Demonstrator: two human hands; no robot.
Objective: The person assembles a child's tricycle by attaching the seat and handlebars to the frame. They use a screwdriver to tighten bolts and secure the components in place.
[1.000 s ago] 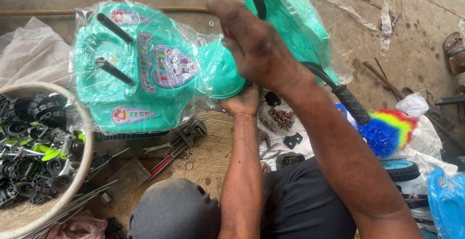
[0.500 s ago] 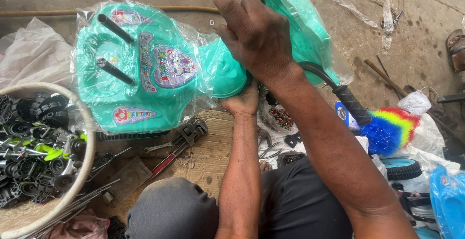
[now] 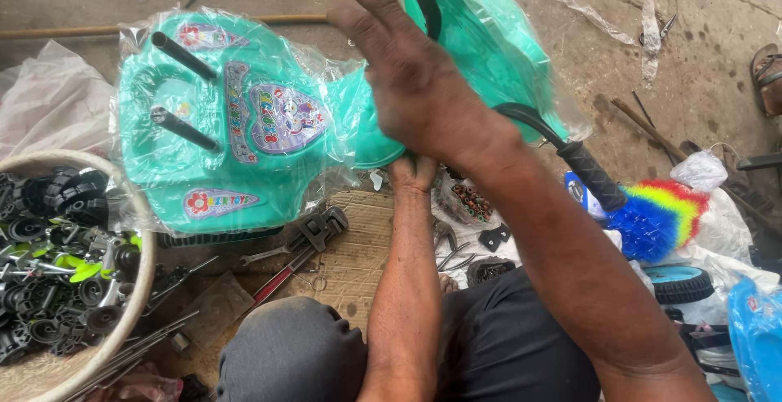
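Head view: the turquoise ride-on toy car (image 3: pixel 244 125), still in its clear plastic wrap, fills the upper centre. The left hand (image 3: pixel 413 172) grips its narrow middle from beneath; the right hand (image 3: pixel 411 84) hovers above, fingers spread, empty. No wheels are fitted yet; black wheels fill the basket (image 3: pixel 122 329) at lower left.

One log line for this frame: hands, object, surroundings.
right hand: open over wrapped teal toy car | left hand: under its body, grip unclear | basket of wheels beside
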